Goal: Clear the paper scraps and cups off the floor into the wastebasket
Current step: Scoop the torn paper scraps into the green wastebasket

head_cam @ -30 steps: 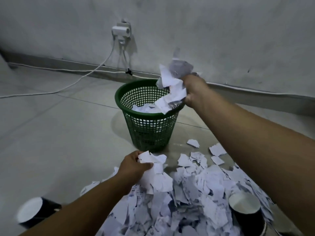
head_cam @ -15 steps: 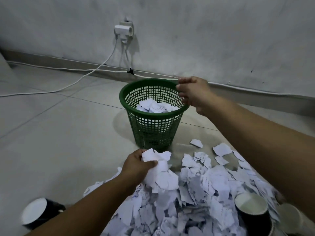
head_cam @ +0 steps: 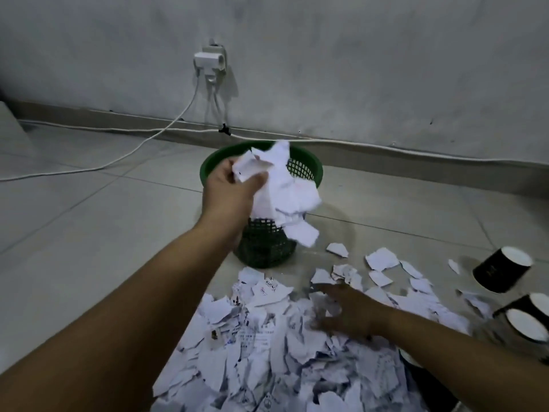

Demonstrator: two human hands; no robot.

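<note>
My left hand (head_cam: 230, 188) grips a bunch of torn white paper scraps (head_cam: 282, 191) just above the near rim of the green mesh wastebasket (head_cam: 309, 168); some pieces hang down over its side. Lower down, my right hand (head_cam: 350, 313) lies on the big pile of paper scraps (head_cam: 261, 346) on the floor, fingers spread and blurred by motion. A black paper cup (head_cam: 502, 269) lies on its side at the right, and more black cups (head_cam: 528, 322) lie at the right edge.
White cables (head_cam: 124, 156) run from a wall socket (head_cam: 209, 62) along the skirting and across the tiled floor behind the basket. Loose scraps (head_cam: 380, 258) lie scattered between the basket and the cups.
My left hand lifted its bunch of scraps from the pile up to the basket. My right hand left the basket rim and came down onto the pile. The view shifted right.
</note>
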